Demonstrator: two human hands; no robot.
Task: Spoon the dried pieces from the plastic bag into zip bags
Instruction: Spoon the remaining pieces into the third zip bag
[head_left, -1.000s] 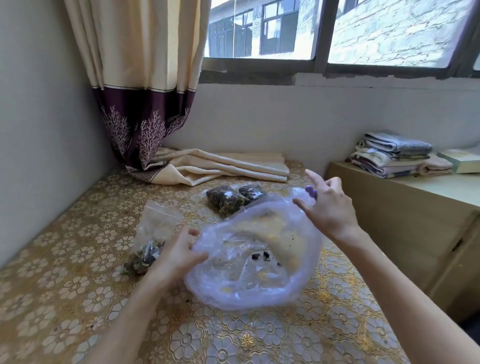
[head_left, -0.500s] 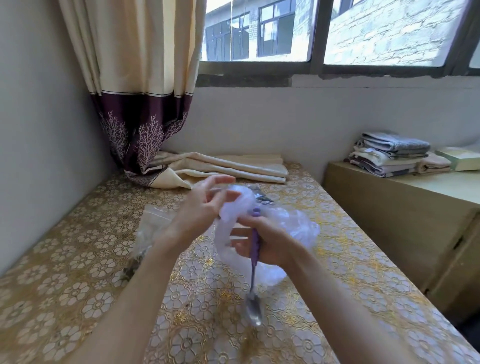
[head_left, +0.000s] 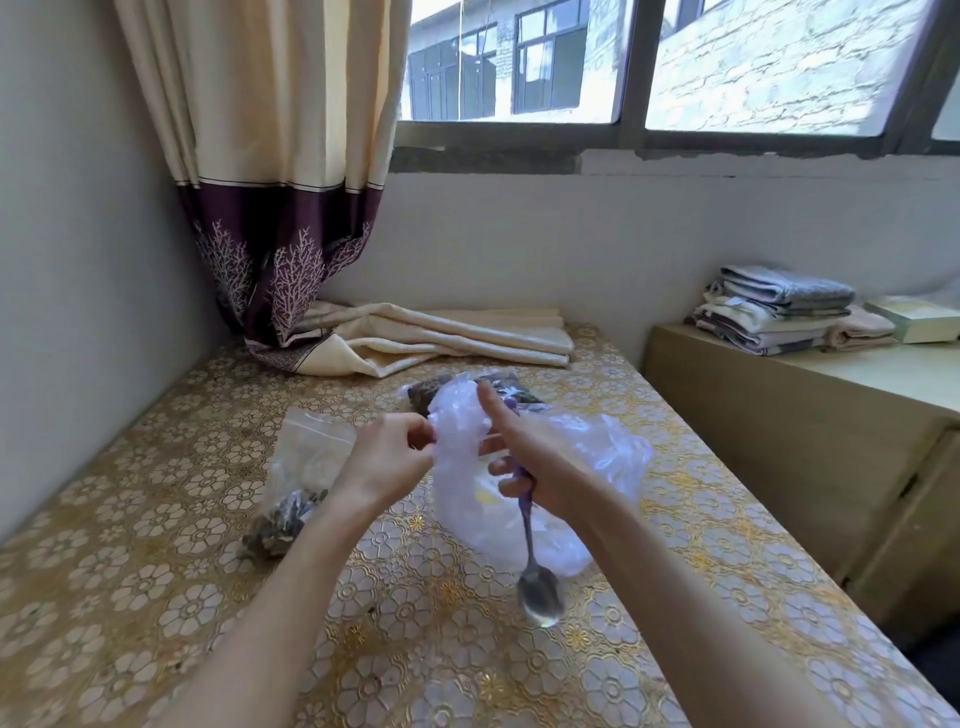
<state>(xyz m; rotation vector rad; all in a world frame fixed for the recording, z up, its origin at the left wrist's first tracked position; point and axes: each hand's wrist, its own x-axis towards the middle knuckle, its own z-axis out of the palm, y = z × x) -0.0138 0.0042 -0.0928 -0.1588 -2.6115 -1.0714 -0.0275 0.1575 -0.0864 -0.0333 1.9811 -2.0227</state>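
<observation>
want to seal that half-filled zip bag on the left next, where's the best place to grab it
Pinch the zip bag by its clear top strip, coming from above on the far side. The dried pieces have slumped to the near end, so the top is flat and bare. The left hand sits closest, but it now pinches the plastic bag, and the right hand holds the spoon.

A single head-worn wide-angle camera looks forward and down from close above the counter, both forearms reaching in from the bottom edge, with the window and curtain across the top.
</observation>
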